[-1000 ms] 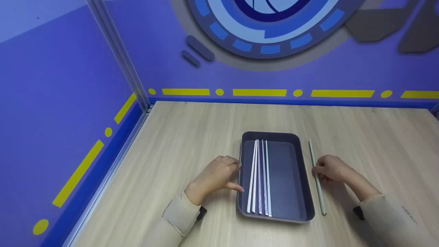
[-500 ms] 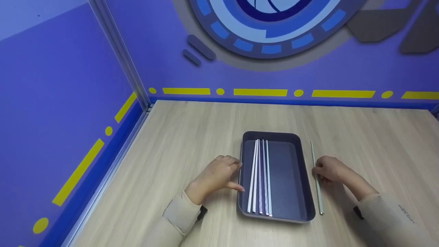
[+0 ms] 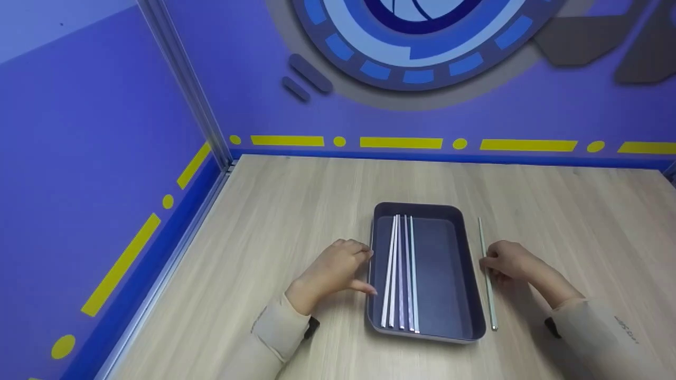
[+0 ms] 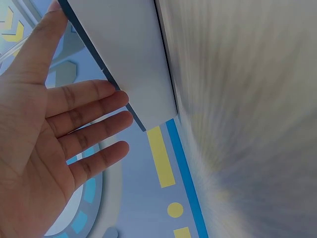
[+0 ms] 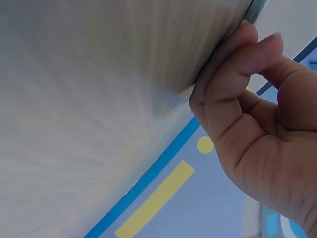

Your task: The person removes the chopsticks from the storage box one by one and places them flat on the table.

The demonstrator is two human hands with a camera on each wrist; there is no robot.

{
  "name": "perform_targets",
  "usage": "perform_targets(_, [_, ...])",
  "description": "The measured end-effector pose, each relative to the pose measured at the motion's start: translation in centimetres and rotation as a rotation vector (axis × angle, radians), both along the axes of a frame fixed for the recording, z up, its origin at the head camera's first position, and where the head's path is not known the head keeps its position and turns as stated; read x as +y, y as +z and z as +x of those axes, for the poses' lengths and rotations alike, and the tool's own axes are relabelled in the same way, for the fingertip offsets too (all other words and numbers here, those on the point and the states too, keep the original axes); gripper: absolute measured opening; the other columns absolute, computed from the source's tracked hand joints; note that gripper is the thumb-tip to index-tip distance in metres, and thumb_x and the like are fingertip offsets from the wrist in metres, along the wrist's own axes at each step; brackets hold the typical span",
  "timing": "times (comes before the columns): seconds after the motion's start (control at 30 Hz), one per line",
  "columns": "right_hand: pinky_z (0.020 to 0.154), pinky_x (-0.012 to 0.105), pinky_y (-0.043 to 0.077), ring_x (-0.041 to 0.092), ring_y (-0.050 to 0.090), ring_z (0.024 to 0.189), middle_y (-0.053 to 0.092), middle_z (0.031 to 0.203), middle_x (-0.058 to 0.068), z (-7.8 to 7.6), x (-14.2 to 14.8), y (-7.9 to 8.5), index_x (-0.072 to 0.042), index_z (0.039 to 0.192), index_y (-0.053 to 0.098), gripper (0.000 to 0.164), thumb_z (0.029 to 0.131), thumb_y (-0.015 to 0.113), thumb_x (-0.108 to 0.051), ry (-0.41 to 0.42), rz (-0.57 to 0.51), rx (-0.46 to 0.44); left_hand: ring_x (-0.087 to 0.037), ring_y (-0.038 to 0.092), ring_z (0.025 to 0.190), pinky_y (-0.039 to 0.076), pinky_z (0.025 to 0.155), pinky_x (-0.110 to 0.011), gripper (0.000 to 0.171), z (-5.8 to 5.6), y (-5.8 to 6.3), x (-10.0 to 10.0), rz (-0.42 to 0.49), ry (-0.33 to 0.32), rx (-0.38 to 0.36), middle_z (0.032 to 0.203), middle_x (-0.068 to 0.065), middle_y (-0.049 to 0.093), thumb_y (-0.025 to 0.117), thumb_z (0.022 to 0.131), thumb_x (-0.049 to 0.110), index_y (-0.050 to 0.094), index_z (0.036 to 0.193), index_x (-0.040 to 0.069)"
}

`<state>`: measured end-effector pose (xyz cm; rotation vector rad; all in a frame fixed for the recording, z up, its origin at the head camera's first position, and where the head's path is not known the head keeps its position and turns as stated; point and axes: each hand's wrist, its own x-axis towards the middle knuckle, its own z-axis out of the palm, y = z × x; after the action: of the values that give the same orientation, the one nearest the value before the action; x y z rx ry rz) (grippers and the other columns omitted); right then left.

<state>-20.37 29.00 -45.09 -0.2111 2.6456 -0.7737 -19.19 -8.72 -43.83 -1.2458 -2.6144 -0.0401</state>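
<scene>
Here, a person's right hand [image 3: 509, 258] pinches a slim, glossy pale-green stick [image 3: 491, 301] just outside the right wall of a dark, round-cornered tray [image 3: 443, 285] on a pale wood-grain tabletop [image 3: 290, 211]. The left hand [image 3: 338, 266], thumb spread wide from nearly straight fingers, touches the tray's opposite rim. Inside, slender, shiny rods [image 3: 400, 285] in white, lilac and pale blue lie lengthwise.
</scene>
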Motion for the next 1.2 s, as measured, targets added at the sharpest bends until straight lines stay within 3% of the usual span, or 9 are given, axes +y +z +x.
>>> perform_targets(0.83, [0.05,0.028,0.048,0.012,0.055,0.055,0.059,0.065,0.001,0.5,0.7,1.2,0.0,0.076,0.056,0.027,0.096,0.054,-0.019,0.011,-0.046,-0.022,-0.02,0.062,0.108,0.05,0.094,-0.032,0.082,-0.2,0.0,0.1,-0.01,0.009,-0.033,0.117,-0.006,0.067,0.066,0.066,0.069,0.066,0.118,0.005])
perform_targets(1.2, [0.046,0.028,0.046,0.017,0.054,0.055,0.058,0.066,0.008,0.8,-0.3,3.7,0.001,0.08,0.055,0.025,0.096,0.054,-0.019,-0.008,-0.05,0.147,-0.019,0.062,0.108,0.049,0.095,-0.032,0.082,0.1,0.1,0.1,-0.015,0.013,0.0,0.117,-0.005,0.066,0.064,0.067,0.07,0.066,0.117,0.005])
